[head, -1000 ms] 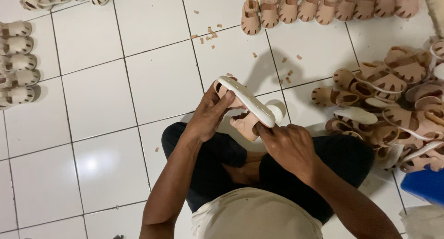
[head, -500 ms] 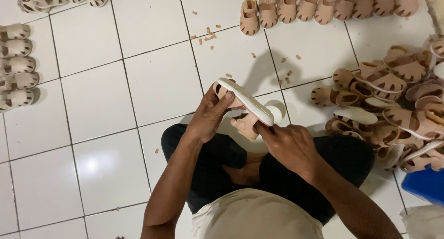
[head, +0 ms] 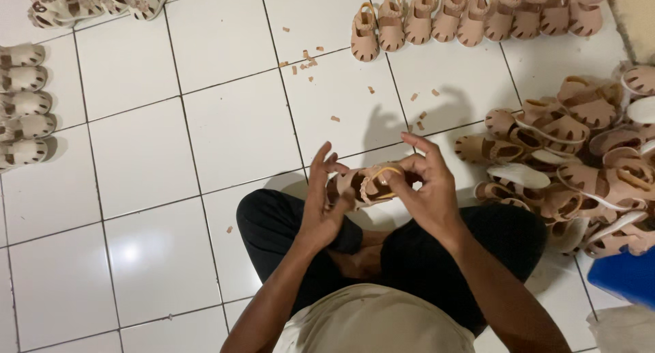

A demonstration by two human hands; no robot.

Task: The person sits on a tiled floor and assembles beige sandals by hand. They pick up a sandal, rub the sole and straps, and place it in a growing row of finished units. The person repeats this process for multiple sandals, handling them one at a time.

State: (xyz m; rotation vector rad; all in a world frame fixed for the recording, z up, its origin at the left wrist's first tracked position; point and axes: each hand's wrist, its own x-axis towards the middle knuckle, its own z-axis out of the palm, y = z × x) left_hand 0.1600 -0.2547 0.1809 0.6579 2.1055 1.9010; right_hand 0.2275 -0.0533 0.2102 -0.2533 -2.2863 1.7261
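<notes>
Both hands are clamped on one small tan sandal above the lap: left hand, right hand. A heap of sandals lies at the floor's right edge

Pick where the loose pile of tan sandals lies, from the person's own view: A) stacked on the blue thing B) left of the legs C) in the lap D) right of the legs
D: the pile of tan sandals lies heaped on the white tile floor to the right of the legs, while both hands hold one sandal in front.
</notes>
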